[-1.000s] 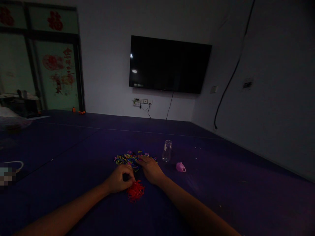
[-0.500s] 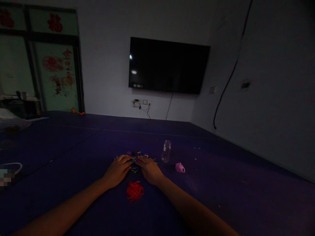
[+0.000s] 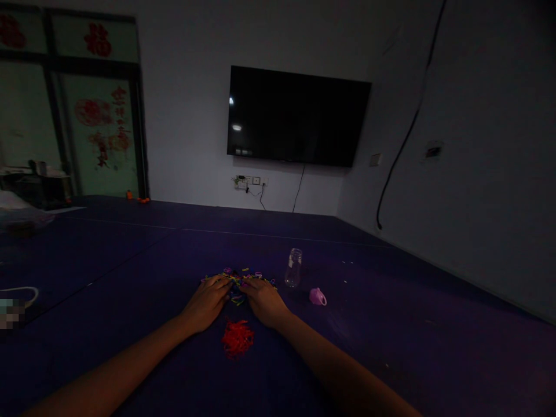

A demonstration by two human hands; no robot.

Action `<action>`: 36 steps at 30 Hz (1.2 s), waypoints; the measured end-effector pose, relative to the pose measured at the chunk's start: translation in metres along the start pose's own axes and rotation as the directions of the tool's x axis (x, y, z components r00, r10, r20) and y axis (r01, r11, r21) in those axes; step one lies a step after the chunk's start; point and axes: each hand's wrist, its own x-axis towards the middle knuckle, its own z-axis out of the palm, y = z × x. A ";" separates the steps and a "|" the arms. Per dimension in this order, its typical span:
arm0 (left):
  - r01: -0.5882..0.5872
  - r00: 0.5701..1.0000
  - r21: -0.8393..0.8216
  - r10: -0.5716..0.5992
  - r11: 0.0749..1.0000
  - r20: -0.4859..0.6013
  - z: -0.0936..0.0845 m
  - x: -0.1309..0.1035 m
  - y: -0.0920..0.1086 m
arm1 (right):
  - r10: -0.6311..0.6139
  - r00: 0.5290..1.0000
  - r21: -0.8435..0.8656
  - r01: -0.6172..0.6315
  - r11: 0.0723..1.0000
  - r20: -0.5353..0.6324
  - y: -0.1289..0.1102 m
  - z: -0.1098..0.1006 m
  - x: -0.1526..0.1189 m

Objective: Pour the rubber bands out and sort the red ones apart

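My left hand (image 3: 207,301) lies palm down with its fingers stretched over the left side of a pile of small multicoloured loops (image 3: 237,300), which look like rubber bands. On the pile's right side rests my right hand (image 3: 266,301), also palm down, fingers extended. Both sets of fingertips touch the loops and cover part of them. Closer to me, between my forearms, is a separate heap of red bands (image 3: 237,339). A clear bottle (image 3: 293,269) stands upright and uncapped to the right of my right hand. Beside it lies a pink cap with a ring (image 3: 317,296).
The purple surface (image 3: 391,324) runs back to the wall, where a television (image 3: 297,116) hangs. A black cable (image 3: 406,139) dangles on the right. Plastic wrapping (image 3: 21,220) lies at the far left, and small orange objects (image 3: 143,200) sit near the door.
My left fingertips have shifted slightly to the left on the pile, showing a few more loops between the hands. The bottle, the cap and the red heap stay where they were.
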 end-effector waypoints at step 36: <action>-0.060 0.998 0.024 0.061 0.998 -0.029 0.000 0.000 0.003 | -0.037 0.999 -0.036 0.037 0.999 0.011 -0.002 -0.002 -0.001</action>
